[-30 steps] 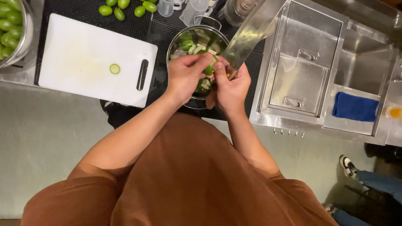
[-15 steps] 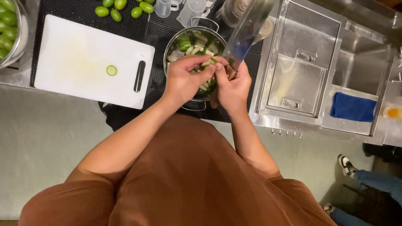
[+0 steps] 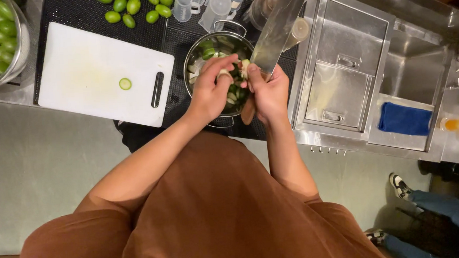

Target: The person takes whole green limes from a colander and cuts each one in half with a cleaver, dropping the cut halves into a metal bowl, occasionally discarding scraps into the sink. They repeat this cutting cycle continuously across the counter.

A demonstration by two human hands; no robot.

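1. Both hands meet right over the steel pot [image 3: 196, 59], which sits on the black mat [image 3: 79, 16] between the cutting board and the steel lids of the counter wells.
2. The right hand [image 3: 271, 92] is clenched around the handle of a big knife [image 3: 279, 27]; the blade angles up and away, its tip over the cups at the back edge.
3. The left hand [image 3: 212, 90] pinches a small lime piece [image 3: 225, 74] against the right hand's thumb, just above the cut pieces in the pot.
4. The white cutting board [image 3: 86, 79] lies just left of the pot, with one lime slice [image 3: 125, 84] on it and its near edge almost at the counter's front edge.
5. Whole limes [image 3: 134, 4] lie loose on the mat behind the board, more in the steel bowl [image 3: 18, 57] at the far left.
6. The blue cloth [image 3: 404, 118] lies in a tray to the right, well apart from the hands.
7. Another person's legs and shoe [image 3: 400, 185] are on the floor at lower right.
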